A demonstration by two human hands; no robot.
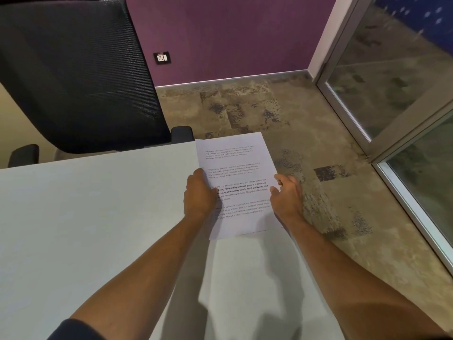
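A white printed sheet of paper with several paragraphs of text is held above the far right corner of the pale grey table. My left hand grips its left edge, thumb on top of the page. My right hand pinches its right edge between thumb and fingers. The sheet's upper part juts past the table's edge over the floor. Its lower left text is hidden by my left hand.
A black mesh office chair stands behind the table at the far left. Patterned carpet runs to a purple wall with a socket plate. A glass partition with a metal frame runs along the right.
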